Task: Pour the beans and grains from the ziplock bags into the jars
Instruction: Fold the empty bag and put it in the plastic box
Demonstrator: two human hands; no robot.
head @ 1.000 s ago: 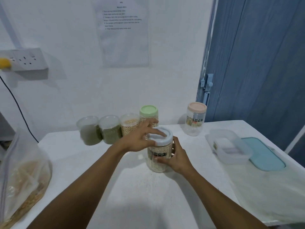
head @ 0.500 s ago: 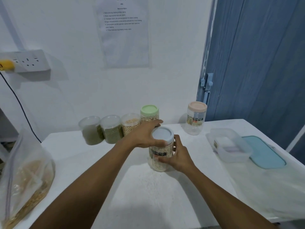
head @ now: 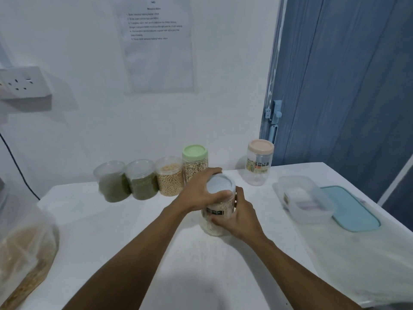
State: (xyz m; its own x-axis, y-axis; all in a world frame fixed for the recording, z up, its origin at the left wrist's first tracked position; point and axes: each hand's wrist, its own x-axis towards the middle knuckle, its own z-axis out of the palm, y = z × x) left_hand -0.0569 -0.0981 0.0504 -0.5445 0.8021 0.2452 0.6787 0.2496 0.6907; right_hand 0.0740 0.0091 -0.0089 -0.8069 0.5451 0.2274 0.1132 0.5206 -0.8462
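1. Jar (head: 216, 220), clear plastic, filled with pale grains, standing upright on the white table (head: 143, 224) near its middle; a light blue lid (head: 220, 184) sits on top.
2. Left hand (head: 199, 191), fingers curled over the far and left rim of the lid, thumb on the near edge, gripping it.
3. Right hand (head: 237, 214), fingers wrapped around the right side of the jar's body, closed on it (the label is partly covered).
4. Behind the jar, against the wall: a jar with a green lid (head: 194, 163) holding tan grains, and to its left a row of three clear-topped tubs (head: 138, 179), one with yellowish beans and two with green contents.
5. Behind and right of the jar: an almost empty jar with a pink lid (head: 259, 162).
6. Right of the jar: a clear plastic box (head: 306, 199), and just beyond it a teal lid (head: 353, 209) lying flat.
7. Far left of the jar, at the table's edge: a clear bag (head: 24, 256) holding brown grains.
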